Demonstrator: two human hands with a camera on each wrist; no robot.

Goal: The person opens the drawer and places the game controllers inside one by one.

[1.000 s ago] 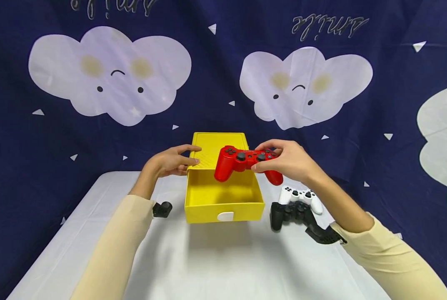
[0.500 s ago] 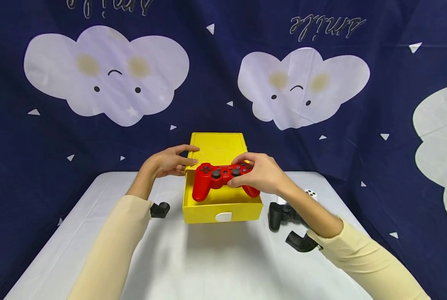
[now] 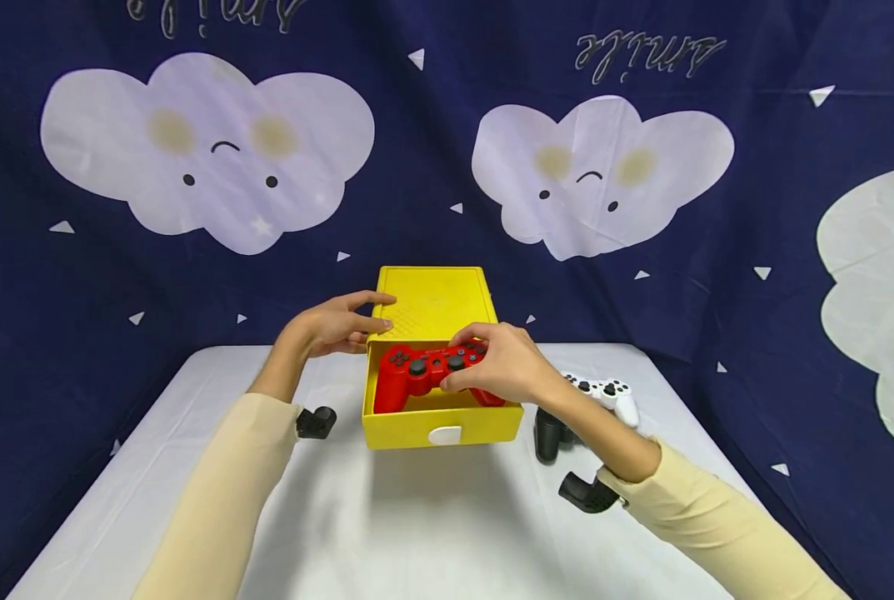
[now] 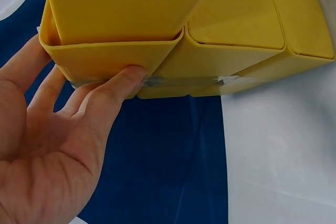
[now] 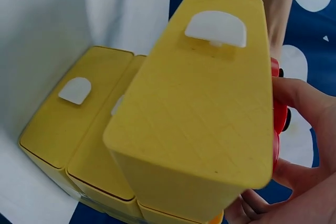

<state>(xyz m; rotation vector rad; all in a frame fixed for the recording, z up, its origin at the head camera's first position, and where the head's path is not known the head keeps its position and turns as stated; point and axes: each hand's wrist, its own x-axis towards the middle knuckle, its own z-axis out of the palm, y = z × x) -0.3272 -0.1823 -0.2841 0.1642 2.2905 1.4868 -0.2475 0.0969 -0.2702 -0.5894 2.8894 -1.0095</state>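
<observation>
A red game controller [image 3: 422, 382] lies tilted inside the pulled-out top drawer [image 3: 402, 432] of a yellow drawer unit [image 3: 435, 300]. My right hand [image 3: 502, 363] pinches its right part between thumb and fingers; the far grip is partly covered. In the right wrist view the drawer's front panel [image 5: 194, 108] hides most of the controller. My left hand [image 3: 330, 326] touches the unit's left side and top edge, its fingers fairly straight. From the left wrist, the fingers [image 4: 113, 87] press against the side of the unit's upper tier.
Right of the unit, a black controller [image 3: 547, 438] and a white controller [image 3: 625, 407] lie on the white-covered table [image 3: 447, 542], partly behind my right forearm. Two lower drawers with white knobs [image 5: 75, 90] are closed. A dark blue cloud-patterned cloth [image 3: 417, 192] hangs behind.
My right hand has carried the red controller left and down, from above the open drawer into it. The left hand stays on the unit.
</observation>
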